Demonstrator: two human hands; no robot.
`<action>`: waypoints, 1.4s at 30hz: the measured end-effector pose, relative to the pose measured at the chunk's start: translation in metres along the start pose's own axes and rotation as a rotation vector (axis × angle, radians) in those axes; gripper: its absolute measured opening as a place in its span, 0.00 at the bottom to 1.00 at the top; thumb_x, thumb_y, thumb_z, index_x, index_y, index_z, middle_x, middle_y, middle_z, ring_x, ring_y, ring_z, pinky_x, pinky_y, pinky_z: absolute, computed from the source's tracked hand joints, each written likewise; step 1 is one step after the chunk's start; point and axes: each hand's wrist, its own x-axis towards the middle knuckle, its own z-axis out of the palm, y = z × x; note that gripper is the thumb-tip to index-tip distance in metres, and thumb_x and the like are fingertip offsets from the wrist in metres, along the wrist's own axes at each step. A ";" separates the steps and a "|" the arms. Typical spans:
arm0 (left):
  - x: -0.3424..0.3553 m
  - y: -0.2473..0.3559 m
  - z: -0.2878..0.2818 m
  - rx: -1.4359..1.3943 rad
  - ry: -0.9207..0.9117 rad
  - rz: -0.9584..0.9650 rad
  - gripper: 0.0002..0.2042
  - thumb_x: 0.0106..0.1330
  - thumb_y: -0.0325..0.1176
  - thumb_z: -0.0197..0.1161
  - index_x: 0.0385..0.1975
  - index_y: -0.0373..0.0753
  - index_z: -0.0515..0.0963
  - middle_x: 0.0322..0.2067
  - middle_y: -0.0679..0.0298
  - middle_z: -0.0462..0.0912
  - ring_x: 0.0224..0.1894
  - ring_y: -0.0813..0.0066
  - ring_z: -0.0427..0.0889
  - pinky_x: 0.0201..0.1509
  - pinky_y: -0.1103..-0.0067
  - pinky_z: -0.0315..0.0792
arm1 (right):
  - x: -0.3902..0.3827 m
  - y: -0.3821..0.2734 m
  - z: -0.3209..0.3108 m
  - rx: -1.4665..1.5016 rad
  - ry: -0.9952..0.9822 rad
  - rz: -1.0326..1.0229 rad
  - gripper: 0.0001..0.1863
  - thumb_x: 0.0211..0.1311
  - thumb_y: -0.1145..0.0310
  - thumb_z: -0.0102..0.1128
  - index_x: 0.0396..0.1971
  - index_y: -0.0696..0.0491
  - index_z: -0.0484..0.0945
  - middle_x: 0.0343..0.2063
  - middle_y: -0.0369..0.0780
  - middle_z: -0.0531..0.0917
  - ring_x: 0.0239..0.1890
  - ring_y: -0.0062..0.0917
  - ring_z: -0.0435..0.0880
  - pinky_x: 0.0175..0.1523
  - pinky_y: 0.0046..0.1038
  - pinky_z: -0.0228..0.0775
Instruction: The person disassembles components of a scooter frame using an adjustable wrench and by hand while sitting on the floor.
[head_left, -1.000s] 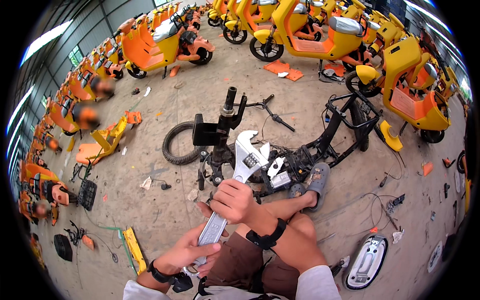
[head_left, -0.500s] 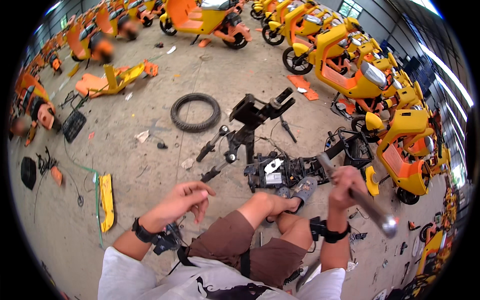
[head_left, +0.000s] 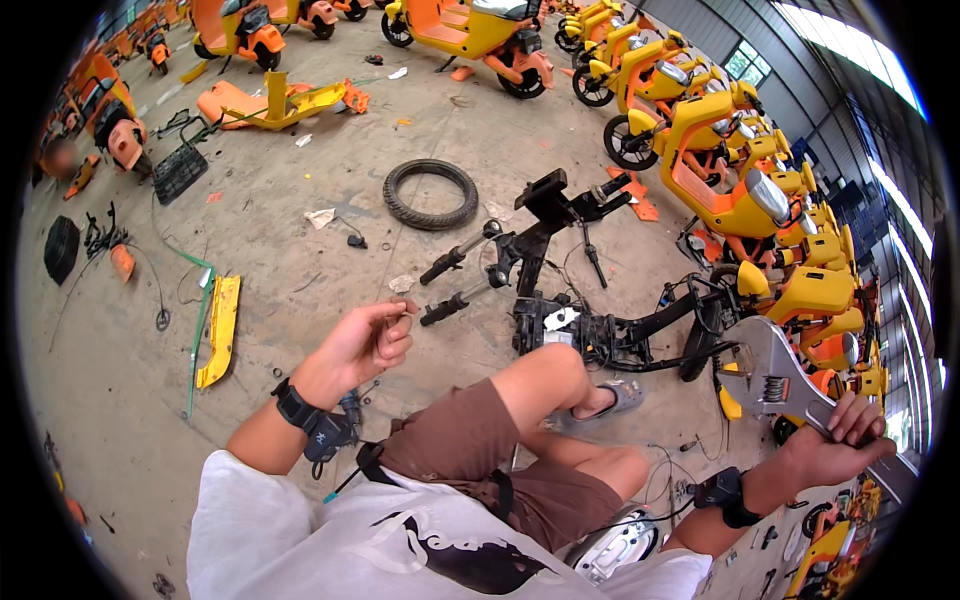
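My right hand (head_left: 835,452) is out at the far right, gripping the handle of a large silver adjustable wrench (head_left: 775,378) whose jaw points up and left. My left hand (head_left: 368,342) hovers above the concrete left of my bent knee. Its fingers are curled and the fingertips pinched together; I cannot make out anything between them. Both wrists wear black bands. A stripped black scooter frame (head_left: 600,335) with forks and handlebar stem lies on the floor just beyond my sandalled foot (head_left: 612,402).
A loose black tyre (head_left: 431,194) lies behind the frame. A yellow panel (head_left: 220,330) and green cable lie to the left. Rows of orange and yellow scooters (head_left: 740,190) line the right side and back. A white-and-black cover (head_left: 615,545) sits by my right hip.
My right hand has swung the wrench from in front of me out to the far right. My left hand let go of it, spread open, then curled its fingers.
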 end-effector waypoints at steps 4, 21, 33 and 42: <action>0.004 -0.013 0.051 -0.058 -0.128 -0.089 0.08 0.69 0.32 0.48 0.36 0.36 0.73 0.16 0.69 0.62 0.12 0.81 0.59 0.13 0.84 0.55 | -0.017 0.015 0.019 0.108 -0.042 0.081 0.25 0.73 0.47 0.35 0.22 0.51 0.63 0.13 0.30 0.57 0.12 0.15 0.54 0.16 0.18 0.46; 0.291 -0.046 0.084 -0.522 0.233 0.162 0.04 0.66 0.31 0.46 0.30 0.40 0.65 0.15 0.70 0.60 0.14 0.80 0.57 0.13 0.83 0.50 | 0.011 0.276 0.159 -0.101 -0.468 0.330 0.23 0.71 0.50 0.45 0.26 0.55 0.66 0.15 0.34 0.62 0.14 0.18 0.58 0.20 0.23 0.53; 0.300 0.011 0.045 -0.357 0.171 0.092 0.05 0.66 0.34 0.49 0.30 0.41 0.67 0.19 0.68 0.68 0.17 0.78 0.63 0.19 0.80 0.55 | -0.029 0.446 0.224 -0.679 -0.696 0.274 0.27 0.70 0.50 0.49 0.19 0.59 0.67 0.13 0.32 0.65 0.18 0.16 0.59 0.23 0.25 0.52; 0.295 0.035 0.027 -0.372 0.106 0.133 0.06 0.66 0.34 0.50 0.31 0.40 0.68 0.19 0.68 0.67 0.17 0.79 0.62 0.19 0.81 0.55 | -0.047 0.481 0.240 -1.098 -0.917 0.200 0.29 0.68 0.46 0.47 0.20 0.60 0.67 0.12 0.42 0.67 0.18 0.32 0.65 0.26 0.35 0.58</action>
